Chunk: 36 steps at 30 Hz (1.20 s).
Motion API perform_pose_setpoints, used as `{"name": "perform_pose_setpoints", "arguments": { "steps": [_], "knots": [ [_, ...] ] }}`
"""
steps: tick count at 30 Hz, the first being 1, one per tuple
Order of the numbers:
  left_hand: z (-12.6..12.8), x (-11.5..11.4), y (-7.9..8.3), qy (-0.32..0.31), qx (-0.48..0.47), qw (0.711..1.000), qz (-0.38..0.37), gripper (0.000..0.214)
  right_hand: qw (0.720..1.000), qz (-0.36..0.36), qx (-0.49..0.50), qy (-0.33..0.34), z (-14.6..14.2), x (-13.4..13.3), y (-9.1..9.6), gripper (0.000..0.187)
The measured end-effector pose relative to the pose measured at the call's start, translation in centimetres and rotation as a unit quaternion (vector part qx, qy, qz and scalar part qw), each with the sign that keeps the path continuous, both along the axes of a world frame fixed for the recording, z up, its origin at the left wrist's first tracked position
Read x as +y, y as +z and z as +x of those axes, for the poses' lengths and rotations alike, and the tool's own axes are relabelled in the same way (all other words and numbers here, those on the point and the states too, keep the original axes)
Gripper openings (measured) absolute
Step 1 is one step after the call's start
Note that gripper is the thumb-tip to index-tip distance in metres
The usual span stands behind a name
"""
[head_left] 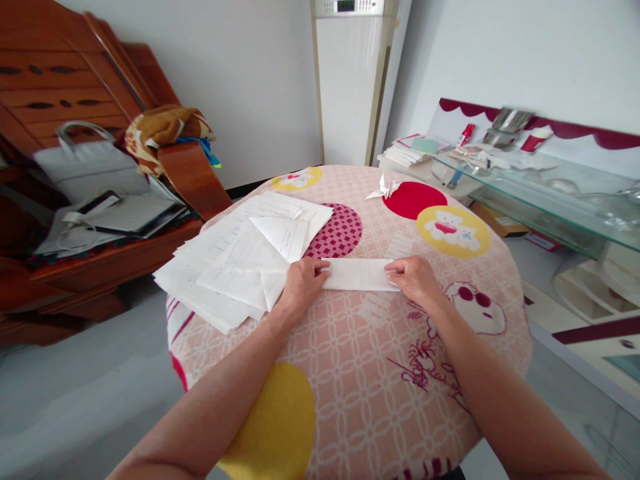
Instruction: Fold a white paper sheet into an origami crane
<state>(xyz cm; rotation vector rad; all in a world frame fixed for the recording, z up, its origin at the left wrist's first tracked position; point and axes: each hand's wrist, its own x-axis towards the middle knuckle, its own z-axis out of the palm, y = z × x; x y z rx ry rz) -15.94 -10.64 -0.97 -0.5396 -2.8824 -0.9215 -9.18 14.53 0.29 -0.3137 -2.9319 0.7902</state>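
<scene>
A folded white strip of paper [359, 274] lies flat on the round table with its patterned pink cloth [370, 373]. My left hand [301, 283] is closed on the strip's left end, fingers pressed down on it. My right hand [413, 276] pinches the strip's right end. A spread pile of white sheets [240, 260] lies just left of my left hand. A small folded white paper figure [384, 189] stands at the table's far side.
A wooden bench [100, 253] at the left carries a grey bag [87, 163], papers and a blanket. A glass shelf unit [540, 180] with cups and small items stands at the right. A tall white appliance [350, 80] stands by the back wall.
</scene>
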Motion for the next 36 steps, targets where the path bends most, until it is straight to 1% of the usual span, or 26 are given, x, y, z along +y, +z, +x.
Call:
{"name": "perform_pose_setpoints", "arguments": {
  "steps": [4, 7, 9, 13, 16, 18, 21, 24, 26, 28, 31, 34, 36],
  "knots": [
    [0.3, 0.1, -0.3, -0.023, 0.064, 0.997, -0.039, 0.025, 0.999, 0.036, -0.016, 0.010, 0.3, 0.1, 0.6, 0.029],
    [0.2, 0.1, -0.7, -0.060, 0.126, 0.989, -0.045, 0.024, 0.997, 0.065, -0.027, 0.013, 0.4, 0.0, 0.8, 0.030],
    [0.0, 0.2, -1.0, -0.086, 0.156, 0.983, -0.044, 0.025, 0.994, 0.100, -0.031, 0.013, 0.4, -0.3, 0.9, 0.030],
    [-0.7, 0.4, -1.6, -0.119, 0.162, 0.978, -0.052, 0.027, 0.982, 0.183, 0.001, 0.043, 0.5, -1.1, 0.9, 0.026],
    [-0.9, 0.5, -1.6, -0.130, 0.150, 0.977, -0.075, 0.029, 0.971, 0.219, 0.053, 0.077, 0.4, -1.3, 0.5, 0.025],
    [-0.8, 0.5, -1.5, -0.134, 0.147, 0.976, -0.083, 0.029, 0.965, 0.222, 0.084, 0.107, 0.2, -1.3, 0.1, 0.027],
    [-0.7, 0.2, -1.1, -0.152, 0.159, 0.973, -0.069, 0.029, 0.962, 0.191, 0.086, 0.177, -0.3, -1.1, -0.5, 0.030],
    [-0.7, -0.1, -0.8, -0.201, 0.167, 0.964, -0.050, 0.046, 0.958, 0.170, 0.062, 0.225, -0.4, -1.2, -0.7, 0.031],
    [-0.6, -0.2, -0.6, -0.231, 0.159, 0.959, -0.049, 0.048, 0.955, 0.179, 0.056, 0.229, -0.3, -1.3, -0.5, 0.030],
    [-0.3, -0.1, -0.3, -0.256, 0.150, 0.953, -0.058, 0.041, 0.954, 0.190, 0.052, 0.226, -0.1, -1.5, -0.2, 0.029],
    [0.5, 0.2, 0.1, -0.291, 0.138, 0.942, -0.092, 0.036, 0.954, 0.198, 0.050, 0.221, 0.1, -1.6, 0.1, 0.027],
    [1.3, 0.6, 0.4, -0.312, 0.131, 0.933, -0.123, 0.035, 0.954, 0.197, 0.050, 0.220, 0.2, -1.7, 0.2, 0.028],
    [1.6, 0.6, 0.5, -0.319, 0.127, 0.931, -0.126, 0.035, 0.956, 0.191, 0.051, 0.218, 0.2, -1.7, 0.2, 0.027]
  ]
}}
